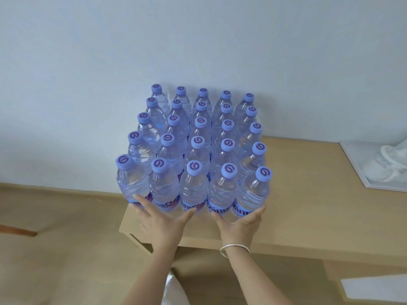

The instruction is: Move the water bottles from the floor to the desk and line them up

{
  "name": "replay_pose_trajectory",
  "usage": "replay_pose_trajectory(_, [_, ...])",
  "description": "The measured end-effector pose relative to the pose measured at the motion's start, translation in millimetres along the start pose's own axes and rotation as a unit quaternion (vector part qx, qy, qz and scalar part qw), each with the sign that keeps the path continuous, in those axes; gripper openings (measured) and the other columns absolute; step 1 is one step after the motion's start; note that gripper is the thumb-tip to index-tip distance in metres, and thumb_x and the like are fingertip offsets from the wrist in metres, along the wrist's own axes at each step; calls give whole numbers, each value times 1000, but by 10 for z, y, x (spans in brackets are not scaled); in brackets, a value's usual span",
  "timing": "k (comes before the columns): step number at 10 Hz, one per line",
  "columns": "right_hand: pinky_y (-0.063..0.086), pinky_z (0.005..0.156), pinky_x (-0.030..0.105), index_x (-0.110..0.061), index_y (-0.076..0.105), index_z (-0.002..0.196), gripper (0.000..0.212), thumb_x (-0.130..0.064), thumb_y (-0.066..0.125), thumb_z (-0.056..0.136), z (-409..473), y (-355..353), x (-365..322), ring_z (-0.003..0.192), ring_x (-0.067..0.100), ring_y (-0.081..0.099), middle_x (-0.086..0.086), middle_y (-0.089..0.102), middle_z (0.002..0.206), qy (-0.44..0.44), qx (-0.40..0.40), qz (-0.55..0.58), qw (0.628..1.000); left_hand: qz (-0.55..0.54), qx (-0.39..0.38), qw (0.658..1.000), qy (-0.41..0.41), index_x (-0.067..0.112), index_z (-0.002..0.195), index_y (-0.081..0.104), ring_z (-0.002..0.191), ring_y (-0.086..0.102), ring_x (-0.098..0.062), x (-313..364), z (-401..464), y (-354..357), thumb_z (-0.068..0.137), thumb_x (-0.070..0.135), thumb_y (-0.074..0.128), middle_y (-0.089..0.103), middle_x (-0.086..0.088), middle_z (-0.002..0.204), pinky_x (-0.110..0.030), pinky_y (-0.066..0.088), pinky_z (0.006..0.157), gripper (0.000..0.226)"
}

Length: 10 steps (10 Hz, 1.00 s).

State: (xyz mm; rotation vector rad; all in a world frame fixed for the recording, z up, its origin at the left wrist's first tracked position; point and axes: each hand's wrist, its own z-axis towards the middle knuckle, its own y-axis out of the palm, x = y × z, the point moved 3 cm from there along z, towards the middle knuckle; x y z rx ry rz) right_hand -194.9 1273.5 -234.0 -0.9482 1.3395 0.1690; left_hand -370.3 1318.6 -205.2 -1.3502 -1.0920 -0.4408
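bottle labels (217, 208): print partly covered by the fingers (141, 200), unreadable
rear bottles (202, 106): bodies hidden behind the front rows
white object (387, 164): cut off by the right edge

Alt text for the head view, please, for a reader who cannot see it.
Both hands, left hand and right hand, press open fingers against the front row of a five-by-five block of water bottles on a wooden desk by a white wall.

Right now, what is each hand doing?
Left hand: open, fingers spread against the front row of bottles.
Right hand: open, pressing the same row.
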Motion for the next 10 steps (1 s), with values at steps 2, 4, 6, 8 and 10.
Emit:
replay_pose_trajectory(2, [31,110,45,-9,-15,146,143,-43,87,53,-27,-6,-24,139,31,23,17,17,152,5,4,-45,999,14,-3,999,-37,22,147,-22,145,9,-31,14,-19,150,46,63,82,-20,-14,156,-45,12,114,150])
replay_pose_trajectory(4, [27,112,43,-8,-18,145,146,-41,89,52,-7,19,-59,140,31,20,18,13,152,20,3,-52,998,38,-2,998,-44,22,146,-24,145,12,-30,18,-2,160,47,64,81,-22,-13,155,-44,13,114,150])
replay_pose_trajectory(6, [28,112,38,-12,-21,145,135,-35,84,63,-30,-98,-85,143,24,17,7,3,157,23,-43,-79,996,63,-36,997,-16,25,146,-24,147,2,-22,9,-63,57,54,57,83,-18,-9,157,-45,13,115,145])
replay_pose_trajectory(8, [24,111,34,-10,-11,148,106,-25,68,79,-55,-407,-106,144,20,14,3,2,158,-1,-137,-142,980,75,-84,991,77,23,149,-15,147,-1,-16,-49,-129,-176,64,44,83,-9,0,159,-41,13,118,131])
replay_pose_trajectory(10, [32,106,35,-14,10,148,78,-31,55,86,-287,-676,-401,144,21,11,4,2,158,-78,-176,-270,943,153,-192,962,117,19,151,-5,147,-3,-19,-13,-296,-270,77,48,70,-4,0,159,-45,15,118,109])
